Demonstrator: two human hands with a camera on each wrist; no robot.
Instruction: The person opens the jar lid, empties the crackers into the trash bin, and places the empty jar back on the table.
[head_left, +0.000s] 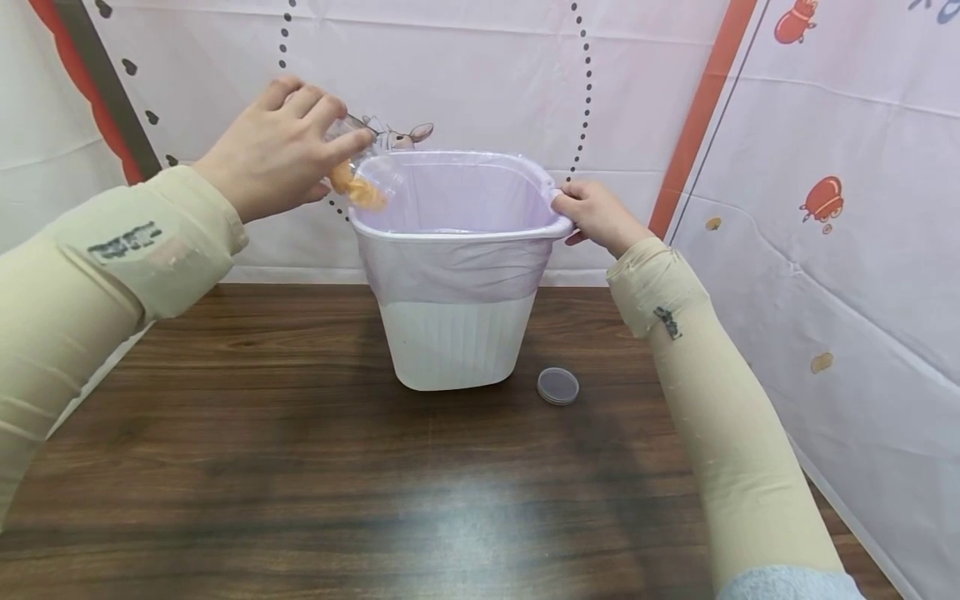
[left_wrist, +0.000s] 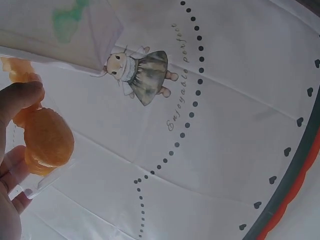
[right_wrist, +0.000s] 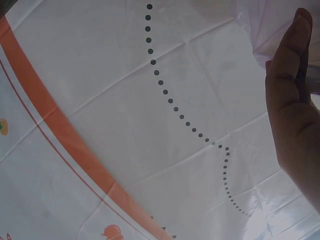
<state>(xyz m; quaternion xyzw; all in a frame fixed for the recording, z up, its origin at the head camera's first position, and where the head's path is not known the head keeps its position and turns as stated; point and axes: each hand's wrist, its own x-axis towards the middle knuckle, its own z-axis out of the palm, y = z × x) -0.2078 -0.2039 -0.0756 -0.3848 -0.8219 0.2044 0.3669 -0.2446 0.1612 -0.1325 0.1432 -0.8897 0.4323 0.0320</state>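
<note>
A white trash bin [head_left: 453, 346] stands upright, lined with a pale purple plastic bag [head_left: 465, 271] folded down over its outside. My left hand [head_left: 281, 146] grips a clear plastic jar [head_left: 387, 173], tilted with its mouth toward the bin's left rim. Orange lumps [left_wrist: 49, 137] are inside the jar, partly hidden by my fingers. At the opposite side, my right hand [head_left: 596, 217] holds the bin's right rim and the bag, thumb on top and fingers beneath. On the table, just right of the bin's base, lies a round clear lid [head_left: 558, 386].
The dark wood-grain table [head_left: 300, 467] runs under the bin. A white printed cloth [head_left: 480, 83] hangs as a wall close behind the bin, and more cloth [head_left: 847, 275] stands along the right side.
</note>
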